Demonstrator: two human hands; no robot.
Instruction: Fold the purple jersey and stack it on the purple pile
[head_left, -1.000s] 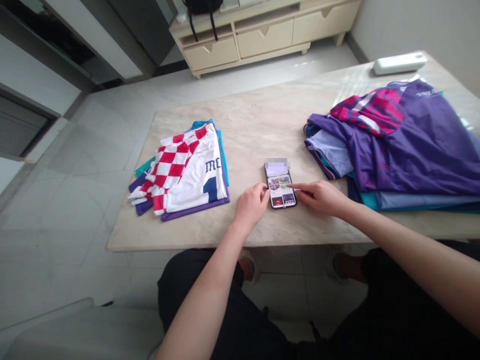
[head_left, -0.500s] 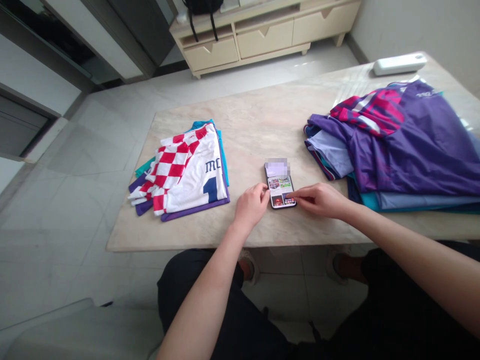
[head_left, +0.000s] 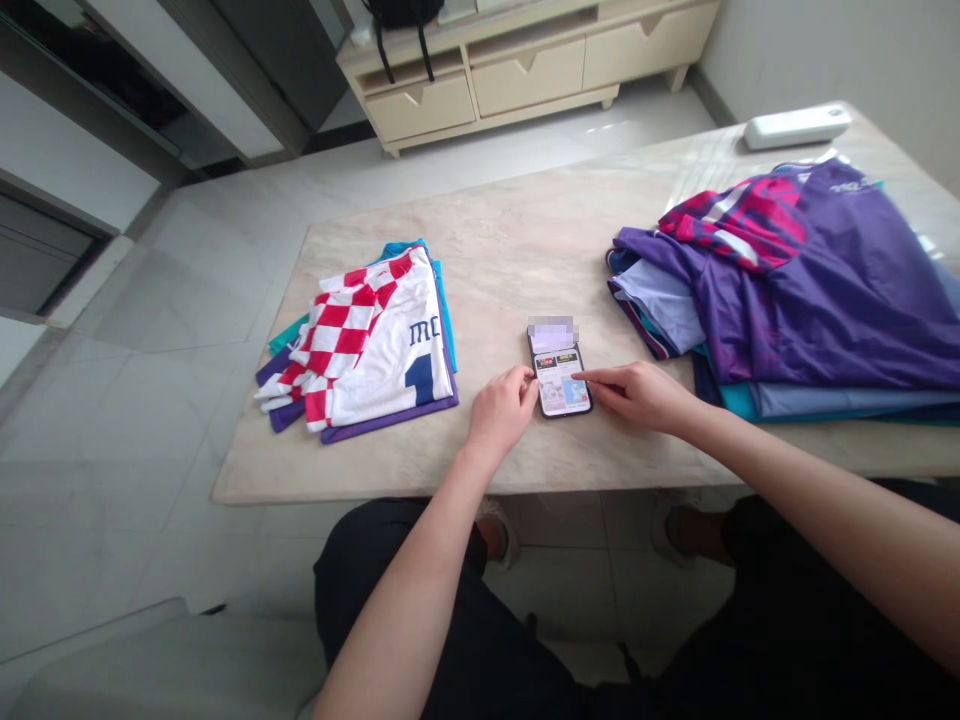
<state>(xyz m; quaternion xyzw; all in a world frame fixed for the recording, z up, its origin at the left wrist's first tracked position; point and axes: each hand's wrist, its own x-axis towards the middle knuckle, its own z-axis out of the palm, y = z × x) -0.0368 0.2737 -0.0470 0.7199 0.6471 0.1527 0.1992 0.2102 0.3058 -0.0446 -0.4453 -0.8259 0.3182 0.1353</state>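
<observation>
A smartphone (head_left: pixel 564 385) lies face up on the pale stone-topped table, its screen lit with rows of pictures. At its left edge, my left hand (head_left: pixel 504 408) rests with curled fingers gripping the side. My right hand (head_left: pixel 637 395) comes in from the right, index finger stretched over the screen and thumb lower, near the phone's right edge; the other fingers are partly hidden. To the left lies a folded red-and-white checked jersey (head_left: pixel 375 340) on top of other folded garments. A heap with a purple jersey (head_left: pixel 817 310) on top is at the right.
The table (head_left: pixel 517 230) has its front edge just before my knees. A white oblong device (head_left: pixel 797 127) sits at its far right corner. Beyond stands a cream low cabinet (head_left: pixel 529 75) with a black bag (head_left: pixel 405 12) on it.
The pictures on the phone screen have scrolled to different ones. My right index finger has shifted slightly up the screen, while my left hand stays at the phone's edge.
</observation>
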